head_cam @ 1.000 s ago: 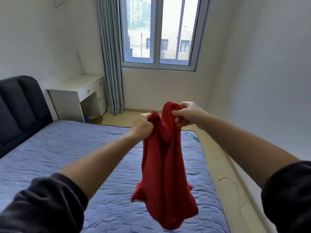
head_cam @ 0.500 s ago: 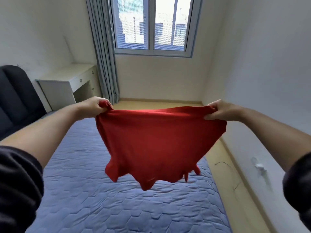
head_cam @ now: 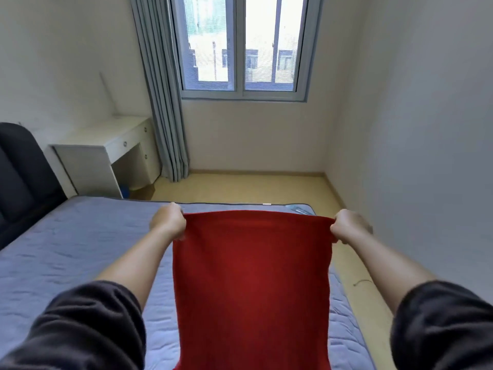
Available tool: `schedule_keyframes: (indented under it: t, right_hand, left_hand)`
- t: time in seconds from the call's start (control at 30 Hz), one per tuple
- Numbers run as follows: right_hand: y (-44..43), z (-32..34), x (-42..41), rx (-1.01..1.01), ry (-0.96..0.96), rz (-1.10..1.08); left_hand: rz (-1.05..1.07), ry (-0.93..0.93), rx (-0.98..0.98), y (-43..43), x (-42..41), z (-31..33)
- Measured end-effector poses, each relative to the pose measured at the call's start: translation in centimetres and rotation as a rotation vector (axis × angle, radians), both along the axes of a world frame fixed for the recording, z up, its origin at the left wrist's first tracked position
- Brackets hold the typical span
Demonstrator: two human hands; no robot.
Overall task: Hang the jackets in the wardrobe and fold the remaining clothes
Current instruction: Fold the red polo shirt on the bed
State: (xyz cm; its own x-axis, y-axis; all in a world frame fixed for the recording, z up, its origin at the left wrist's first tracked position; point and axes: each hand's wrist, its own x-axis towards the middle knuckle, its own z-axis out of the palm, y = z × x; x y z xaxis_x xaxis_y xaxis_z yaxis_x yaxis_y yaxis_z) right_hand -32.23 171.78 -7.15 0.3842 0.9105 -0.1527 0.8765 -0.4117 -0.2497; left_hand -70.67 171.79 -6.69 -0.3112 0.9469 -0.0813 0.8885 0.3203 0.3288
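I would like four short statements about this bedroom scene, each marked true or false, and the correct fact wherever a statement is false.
1. The left hand and the right hand each grip the top edge of the red garment. True.
2. The red garment lies folded flat. False: it hangs spread out between the two hands, above the mattress.
3. A white desk stands beside the grey curtain, left of the window. True.
4. The grey curtain covers the whole window. False: it is gathered at the left side, and the panes are uncovered.
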Motion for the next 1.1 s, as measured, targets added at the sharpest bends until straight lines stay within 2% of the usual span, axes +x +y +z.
schedule_keyframes:
  t: [0.07, 0.17, 0.23, 0.33, 0.37, 0.43, 0.53, 0.73, 0.8, 0.97, 1.1]
  right_hand:
    - [2.2, -0.6, 0.3, 0.166, 0.324, -0.132]
    - [4.4, 1.2, 0.3, 0.475, 0.939, -0.307]
    - [5.0, 2.7, 0.2, 0.614, 1.116, -0.265]
    - [4.8, 4.0, 0.1, 0.768, 1.173, -0.192]
    - [4.3, 4.1, 0.1, 0.801, 1.134, -0.17]
    - [3.0, 3.3, 0.5, 0.817, 0.884, -0.135]
    - [-0.1, 0.0, 1.5, 0.673, 0.505, -0.067]
    - [-6.3, -13.1, 2.8, 0.276, 0.247, 0.053]
    - [-8.8, -18.6, 2.9, 0.162, 0.151, 0.12]
    - [-19.6, -33.9, 2.4, -0.293, -0.149, 0.448]
    - [-28.7, -43.1, 1.7, -0.594, -0.212, 0.665]
  left_hand:
    - [0.045, -0.245, 0.192, 2.7, -0.3, 0.1]
    - [0.053, -0.417, 0.401, 4.9, -0.6, 1.9]
    - [0.065, -0.439, 0.493, 5.6, -0.8, 3.6]
    - [0.054, -0.381, 0.595, 5.3, -0.7, 5.3]
    - [0.033, -0.366, 0.624, 4.9, -0.6, 5.5]
    - [-0.022, -0.341, 0.66, 3.8, -0.5, 5.0]
    - [-0.109, -0.259, 0.587, 1.8, -0.8, 1.1]
    - [-0.303, -0.028, 0.21, -3.4, -1.6, -13.0]
    - [-0.352, 0.1, 0.064, -6.1, -1.7, -18.6]
    - [-0.579, 0.521, -0.386, -17.3, -1.6, -32.6]
    - [-0.733, 0.599, -0.707, -25.4, -2.1, -42.2]
